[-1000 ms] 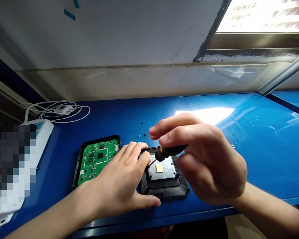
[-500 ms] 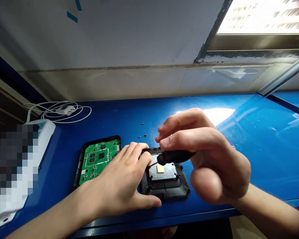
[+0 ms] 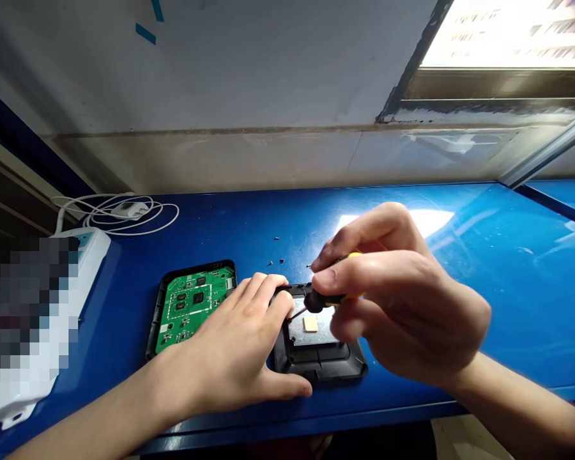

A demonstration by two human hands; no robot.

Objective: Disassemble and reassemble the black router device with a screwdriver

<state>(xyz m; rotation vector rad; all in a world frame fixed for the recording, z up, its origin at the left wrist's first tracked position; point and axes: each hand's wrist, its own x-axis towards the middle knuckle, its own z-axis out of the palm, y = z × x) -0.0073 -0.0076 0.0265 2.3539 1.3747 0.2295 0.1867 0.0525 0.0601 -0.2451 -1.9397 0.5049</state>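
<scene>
A screwdriver with a black and yellow handle [image 3: 333,299] is held in the closed fingers of my right hand [image 3: 402,306]. Its thin tip reaches the left edge of a silver metal plate [image 3: 316,337], which has a small square tan pad [image 3: 310,324] on it. That plate sits in a black plastic cover [image 3: 349,369]. My left hand [image 3: 249,332] grips the cover's left side, fingers at the far edge and thumb at the near edge; its fingertips partly hide the screwdriver tip's spot. Beside the left hand, a green circuit board [image 3: 189,308] lies in a black housing [image 3: 156,313].
Several small screws [image 3: 282,260] lie on the blue table [image 3: 498,287] beyond the cover. A white cable with a plug [image 3: 130,209] is coiled at the back left. A white device [image 3: 89,275], partly blurred out, stands at the left. A wall closes off the back.
The fingers and thumb of my right hand have closed around the screwdriver handle, showing more of its yellow part. My left hand stays on the cover.
</scene>
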